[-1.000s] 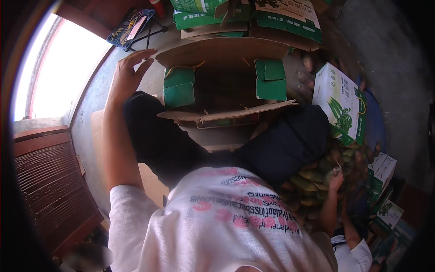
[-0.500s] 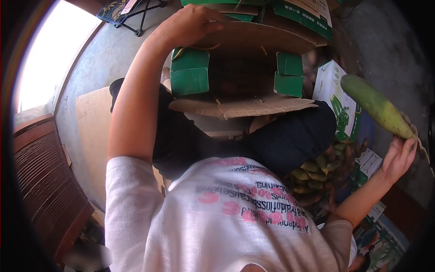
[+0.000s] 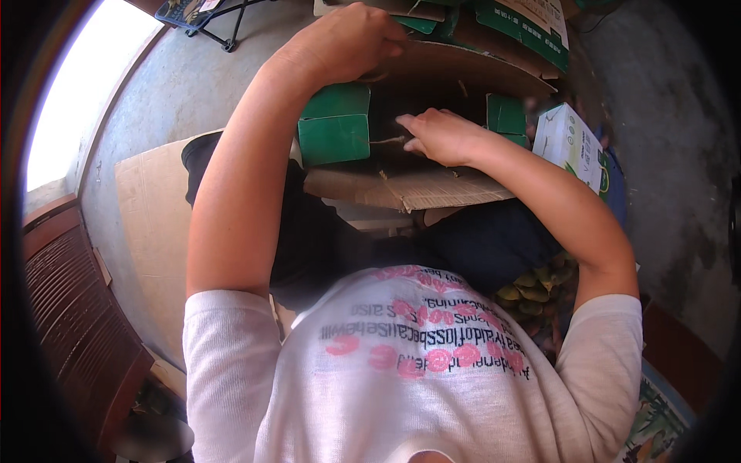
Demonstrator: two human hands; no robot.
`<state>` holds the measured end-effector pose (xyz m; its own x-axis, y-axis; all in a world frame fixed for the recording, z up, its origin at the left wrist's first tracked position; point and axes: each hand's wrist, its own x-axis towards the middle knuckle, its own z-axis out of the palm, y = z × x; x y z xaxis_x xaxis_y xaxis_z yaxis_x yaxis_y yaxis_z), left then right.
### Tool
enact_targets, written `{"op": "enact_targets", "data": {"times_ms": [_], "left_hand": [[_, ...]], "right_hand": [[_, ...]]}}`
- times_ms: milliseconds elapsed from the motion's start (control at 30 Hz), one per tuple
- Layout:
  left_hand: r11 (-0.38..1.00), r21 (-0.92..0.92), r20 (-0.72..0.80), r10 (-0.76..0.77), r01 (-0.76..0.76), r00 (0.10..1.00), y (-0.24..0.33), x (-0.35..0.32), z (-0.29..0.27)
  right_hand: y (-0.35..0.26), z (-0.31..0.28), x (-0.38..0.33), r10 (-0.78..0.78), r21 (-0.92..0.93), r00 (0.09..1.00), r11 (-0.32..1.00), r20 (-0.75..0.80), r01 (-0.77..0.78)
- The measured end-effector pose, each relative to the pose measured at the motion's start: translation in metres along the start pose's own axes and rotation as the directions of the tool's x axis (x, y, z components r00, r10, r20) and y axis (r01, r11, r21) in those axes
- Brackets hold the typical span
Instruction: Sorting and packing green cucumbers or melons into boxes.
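Note:
An upright cardboard box (image 3: 333,139) with green side flaps stands between my knees, its top folded back. My left hand (image 3: 355,46) is closed on the edge of its far brown flap (image 3: 478,65). My right hand (image 3: 448,137) reaches over the opening from the right, thumb and forefinger apart. A thin pale strand (image 3: 386,141) runs from the left green flap to my right fingertips; whether it is cord or root I cannot tell. The near brown flap (image 3: 417,191) lies folded toward me. The box's inside is dark, and its contents are hidden.
A white-and-green carton (image 3: 571,143) stands right of the box. Green vegetables (image 3: 532,285) lie heaped by my right knee. More green cartons (image 3: 517,31) are behind the box. Flat cardboard (image 3: 147,193) lies at left, near a brown wooden slatted piece (image 3: 77,285); a folding stool (image 3: 208,15) stands far left.
My right hand has swung from the far right into the box opening. The long green radish it held by its tail is out of sight. My left hand stays on the far flap.

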<state>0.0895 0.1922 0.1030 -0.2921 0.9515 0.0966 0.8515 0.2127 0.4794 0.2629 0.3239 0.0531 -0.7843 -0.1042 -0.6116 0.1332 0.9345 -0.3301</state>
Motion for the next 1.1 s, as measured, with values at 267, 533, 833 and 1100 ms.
{"op": "enact_targets", "data": {"times_ms": [267, 533, 833, 1100], "left_hand": [[0.998, 0.004, 0.073, -0.058, 0.058, 0.996, 0.0, -0.002, -0.002], [0.999, -0.042, -0.078, 0.013, -0.016, 0.997, 0.002, -0.006, -0.005], [0.975, -0.201, -0.235, -0.145, 0.098, 0.961, -0.053, 0.002, -0.007], [0.965, -0.195, -0.19, -0.213, 0.176, 0.958, -0.051, 0.027, -0.01]], "right_hand": [[0.001, -0.06, -0.122, -0.027, 0.313, 0.784, 0.908, -0.62, 0.28], [0.131, 0.09, -0.297, 0.704, 0.69, -0.028, 0.703, -0.71, 0.172], [0.122, 0.523, -0.28, 0.86, 0.951, 0.508, 0.188, -0.038, -0.246], [0.096, 0.698, -0.29, 0.343, 0.149, 0.931, 0.921, 0.123, -0.359]]}}
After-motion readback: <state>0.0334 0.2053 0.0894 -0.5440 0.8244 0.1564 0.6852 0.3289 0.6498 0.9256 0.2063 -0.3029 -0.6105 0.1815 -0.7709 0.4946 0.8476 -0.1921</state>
